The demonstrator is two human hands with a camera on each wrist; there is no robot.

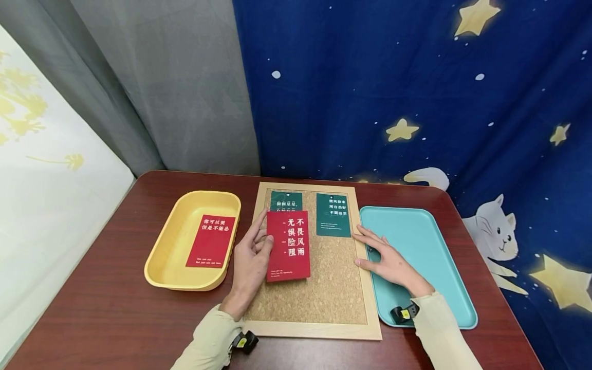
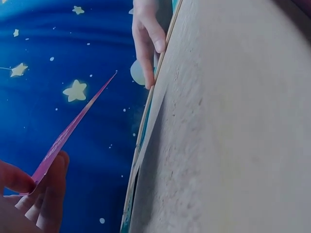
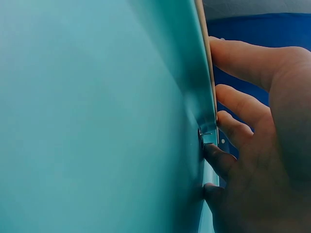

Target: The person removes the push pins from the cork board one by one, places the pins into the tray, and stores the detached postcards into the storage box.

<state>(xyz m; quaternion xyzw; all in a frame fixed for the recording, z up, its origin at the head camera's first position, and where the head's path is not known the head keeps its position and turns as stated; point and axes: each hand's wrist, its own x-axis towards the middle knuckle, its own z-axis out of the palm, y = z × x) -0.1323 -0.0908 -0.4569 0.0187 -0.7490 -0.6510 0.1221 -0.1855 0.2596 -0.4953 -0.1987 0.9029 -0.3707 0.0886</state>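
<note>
- Head view: the left hand pinches a red card at its left edge, over the left half of the corkboard; the card partly covers the left green card at the board's far end. The right green card lies beside it.
- The right hand, fingers spread, touches the board's right frame, above the blue tray. At left, a yellow basin holds a second red card.
- Left wrist view: thumb and fingers grip the tilted card, well apart from the board.
- Right wrist view: spread fingers rest along the frame's edge; small pins sit by one fingertip.
</note>
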